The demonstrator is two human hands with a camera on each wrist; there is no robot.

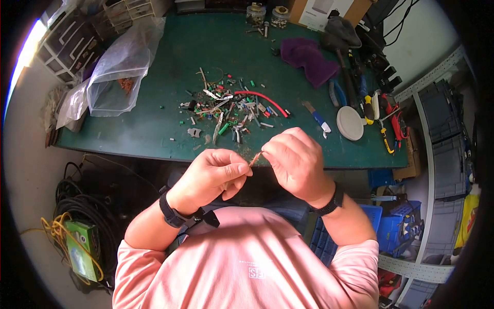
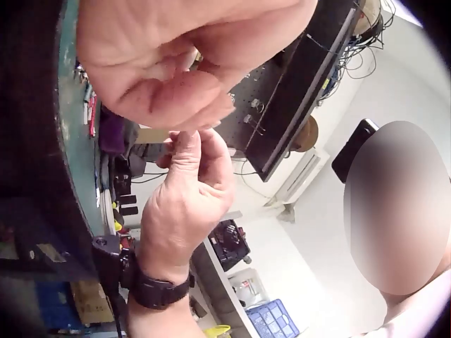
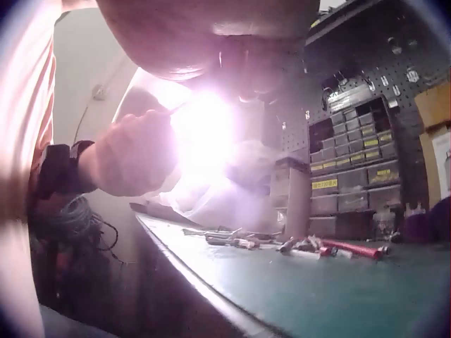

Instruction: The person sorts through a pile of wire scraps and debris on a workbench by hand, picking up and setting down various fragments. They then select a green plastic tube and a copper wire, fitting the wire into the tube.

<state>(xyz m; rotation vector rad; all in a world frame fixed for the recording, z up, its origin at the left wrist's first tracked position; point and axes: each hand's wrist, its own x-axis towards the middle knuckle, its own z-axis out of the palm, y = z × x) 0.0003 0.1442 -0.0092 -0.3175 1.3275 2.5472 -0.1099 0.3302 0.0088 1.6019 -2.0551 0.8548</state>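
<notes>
A short copper-coloured strand spans the small gap between both hands, just off the table's front edge. The left hand pinches its lower end between thumb and forefinger. With thumb and fingertips the right hand pinches the upper end. In the left wrist view the right hand meets the left hand at the fingertips, and the strand cannot be made out. Glare covers much of the right wrist view beside the left hand. Beyond the hands lies a pile of wire scraps.
On the green table are a plastic bag at left, a red tube, a purple cloth, a blue-handled knife, a round white lid and several tools at right. Blue crates stand below right.
</notes>
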